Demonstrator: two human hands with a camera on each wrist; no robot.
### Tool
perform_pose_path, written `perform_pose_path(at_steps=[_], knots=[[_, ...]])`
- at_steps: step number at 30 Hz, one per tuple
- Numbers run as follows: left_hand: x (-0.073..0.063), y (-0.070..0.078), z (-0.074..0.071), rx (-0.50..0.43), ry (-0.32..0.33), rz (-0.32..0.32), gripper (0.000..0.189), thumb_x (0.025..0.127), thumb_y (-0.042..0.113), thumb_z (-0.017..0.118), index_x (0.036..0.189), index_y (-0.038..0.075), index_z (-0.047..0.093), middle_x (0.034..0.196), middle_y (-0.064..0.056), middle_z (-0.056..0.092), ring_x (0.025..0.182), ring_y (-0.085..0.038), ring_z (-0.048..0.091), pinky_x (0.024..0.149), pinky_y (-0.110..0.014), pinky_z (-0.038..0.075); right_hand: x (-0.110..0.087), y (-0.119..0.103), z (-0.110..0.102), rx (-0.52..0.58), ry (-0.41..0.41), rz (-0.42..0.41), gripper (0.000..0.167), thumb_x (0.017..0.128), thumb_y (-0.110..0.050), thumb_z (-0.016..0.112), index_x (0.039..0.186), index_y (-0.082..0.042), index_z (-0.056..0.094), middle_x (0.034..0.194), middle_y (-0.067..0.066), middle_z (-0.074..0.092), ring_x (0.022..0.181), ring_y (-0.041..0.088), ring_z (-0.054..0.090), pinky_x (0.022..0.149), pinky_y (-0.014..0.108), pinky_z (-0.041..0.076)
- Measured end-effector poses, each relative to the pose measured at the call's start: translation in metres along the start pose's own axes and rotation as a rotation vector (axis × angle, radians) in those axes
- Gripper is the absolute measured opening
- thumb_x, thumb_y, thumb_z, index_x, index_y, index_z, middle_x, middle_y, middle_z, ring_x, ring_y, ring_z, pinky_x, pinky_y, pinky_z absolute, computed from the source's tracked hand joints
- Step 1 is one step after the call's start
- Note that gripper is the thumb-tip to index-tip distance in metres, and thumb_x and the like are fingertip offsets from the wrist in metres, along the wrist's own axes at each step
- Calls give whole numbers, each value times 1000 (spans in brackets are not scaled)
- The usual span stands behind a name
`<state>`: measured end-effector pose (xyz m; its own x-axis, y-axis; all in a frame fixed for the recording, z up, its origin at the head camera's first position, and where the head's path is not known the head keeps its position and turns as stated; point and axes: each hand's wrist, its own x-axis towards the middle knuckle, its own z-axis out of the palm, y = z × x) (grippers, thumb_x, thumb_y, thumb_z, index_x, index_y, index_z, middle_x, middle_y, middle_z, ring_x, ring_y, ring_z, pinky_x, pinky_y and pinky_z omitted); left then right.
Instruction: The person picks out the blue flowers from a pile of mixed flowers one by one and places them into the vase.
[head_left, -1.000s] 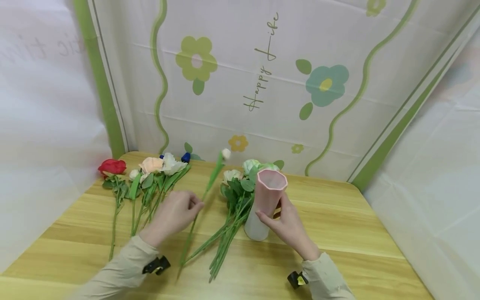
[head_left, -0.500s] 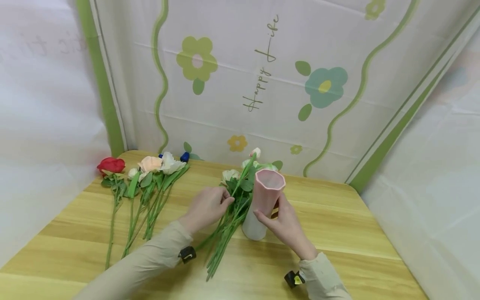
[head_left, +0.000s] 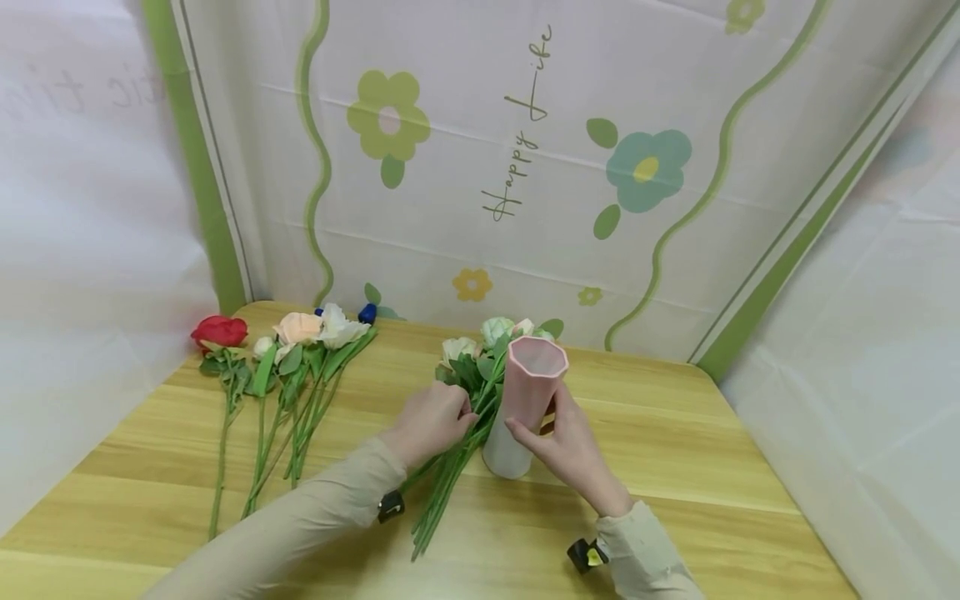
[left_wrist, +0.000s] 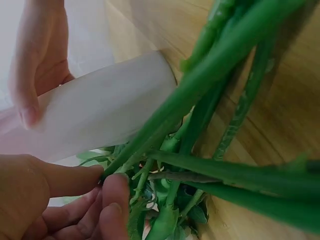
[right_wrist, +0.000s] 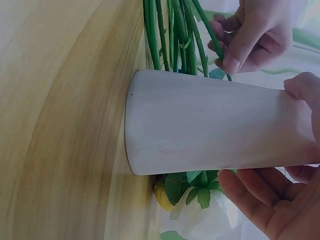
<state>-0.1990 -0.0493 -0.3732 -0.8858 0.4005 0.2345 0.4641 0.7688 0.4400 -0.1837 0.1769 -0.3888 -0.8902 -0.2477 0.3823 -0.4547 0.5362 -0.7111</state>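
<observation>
The left hand's grip (head_left: pixel 435 419) pinches a green stem (left_wrist: pixel 200 85) by the flowers (head_left: pixel 471 371), and the right hand's grip (head_left: pixel 572 446) holds the vase (head_left: pixel 523 408) on the surface (head_left: pixel 660 467).

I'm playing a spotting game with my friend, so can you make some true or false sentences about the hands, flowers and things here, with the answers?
1. The right hand holds the vase. True.
2. The left hand holds nothing. False: it pinches a green stem.
3. The red flower is inside the vase. False: it lies on the table.
4. The vase is pink at its top. True.
5. The backdrop reads "Happy Life". True.
</observation>
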Motion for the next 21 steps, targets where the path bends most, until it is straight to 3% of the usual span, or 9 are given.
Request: perform_pose_path(at_steps=[9,21], knots=[[-1,-6,6,9,4,32,32,91,21,71,62,17,59,55,9,51,48,-7,47,44,-26,40,0,0,-2,9,11,-12,69,84,-35,80,137,-15,41,111,4,59,90,22,61,65,33,55],[-3,-6,6,4,-1,-6,41,92,22,70,56,18,52,49,9,44,44,-6,42,40,-25,35,0,2,-1,-13,8,-12,71,84,-40,79,138,-15,41,110,4,60,89,21,61,64,31,55]])
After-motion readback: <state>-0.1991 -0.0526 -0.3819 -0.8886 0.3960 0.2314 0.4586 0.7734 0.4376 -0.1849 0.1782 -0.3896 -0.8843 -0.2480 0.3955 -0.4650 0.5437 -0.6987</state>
